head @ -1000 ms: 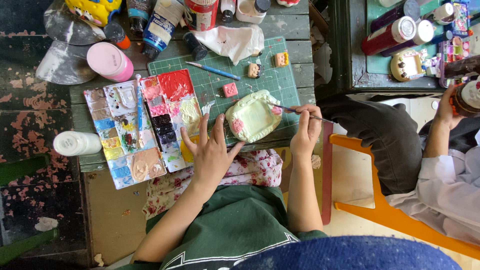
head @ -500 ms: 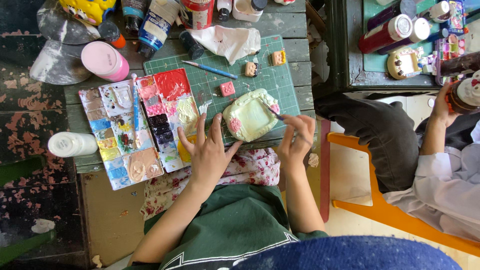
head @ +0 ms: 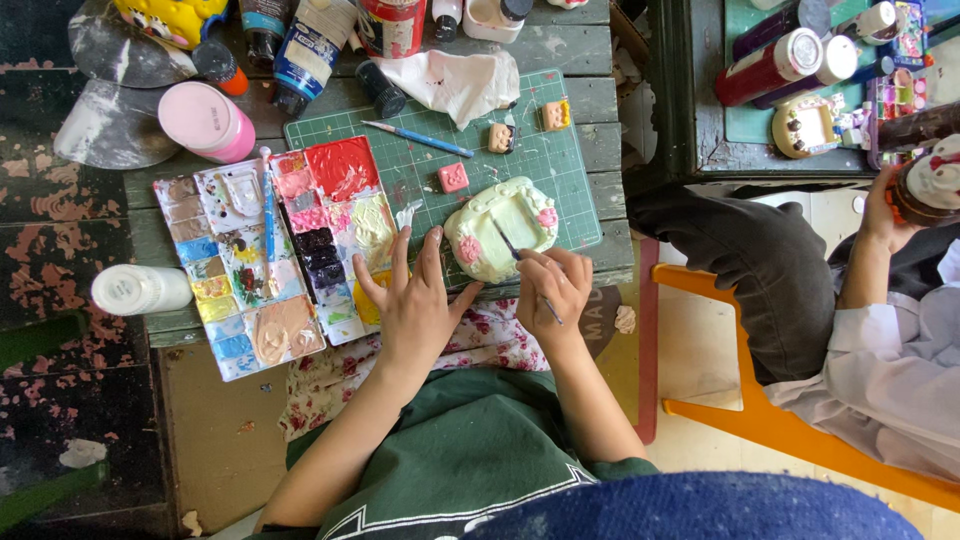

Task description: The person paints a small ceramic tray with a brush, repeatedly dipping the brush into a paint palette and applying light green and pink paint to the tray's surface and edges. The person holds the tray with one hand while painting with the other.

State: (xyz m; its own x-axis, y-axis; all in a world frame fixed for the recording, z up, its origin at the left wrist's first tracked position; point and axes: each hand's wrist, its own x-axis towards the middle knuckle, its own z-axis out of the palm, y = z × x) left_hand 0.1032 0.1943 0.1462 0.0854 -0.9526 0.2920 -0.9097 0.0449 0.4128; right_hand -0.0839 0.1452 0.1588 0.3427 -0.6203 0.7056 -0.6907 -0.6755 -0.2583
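Right hand (head: 553, 288) has swung in from frame's edge, pinching brush (head: 512, 248), tip now on pale frame (head: 497, 228); left hand (head: 415, 305) stays flat, splayed, empty, steadying beside palette (head: 262, 255).

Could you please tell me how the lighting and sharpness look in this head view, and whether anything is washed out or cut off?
In the head view, daylight is even and sharp over the green cutting mat, where the right hand holds a thin brush to the pale green plaque and the left hand rests beside it; the floor at right is washed out; the blue shape at the bottom edge is blurred.
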